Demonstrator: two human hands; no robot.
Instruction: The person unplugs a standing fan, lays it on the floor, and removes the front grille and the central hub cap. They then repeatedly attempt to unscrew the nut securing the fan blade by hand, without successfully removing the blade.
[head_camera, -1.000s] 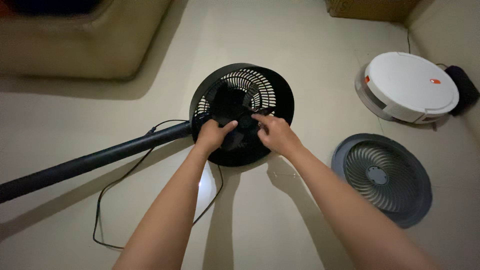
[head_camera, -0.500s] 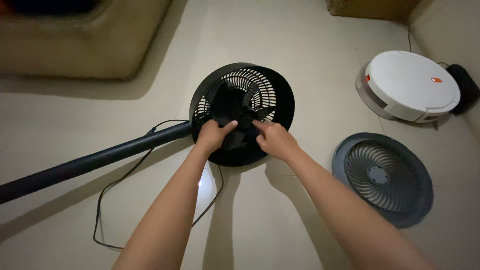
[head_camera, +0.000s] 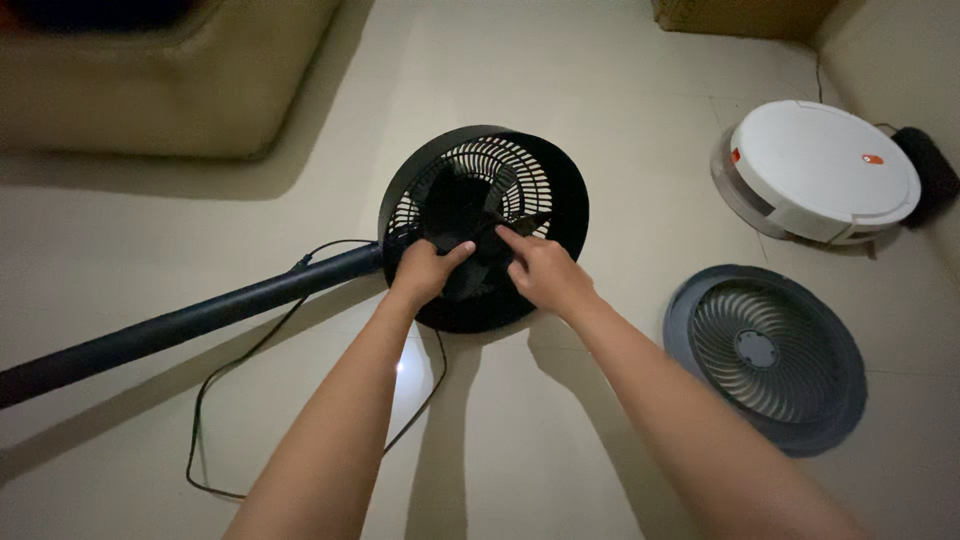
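One fan (head_camera: 484, 225), one grille (head_camera: 765, 355), one robot vacuum (head_camera: 820, 170)

A white round robot vacuum (head_camera: 825, 170) sits beyond a detached grey fan grille (head_camera: 768, 352); beige sofa (head_camera: 160, 85) upper left.

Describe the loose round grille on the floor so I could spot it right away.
Start at the black fan head mid-floor, where both hands work. Look right, below the white robot vacuum: the grey grille lies flat there, apart from both. Its curved spokes and small centre hub set it apart from the vacuum's smooth top.
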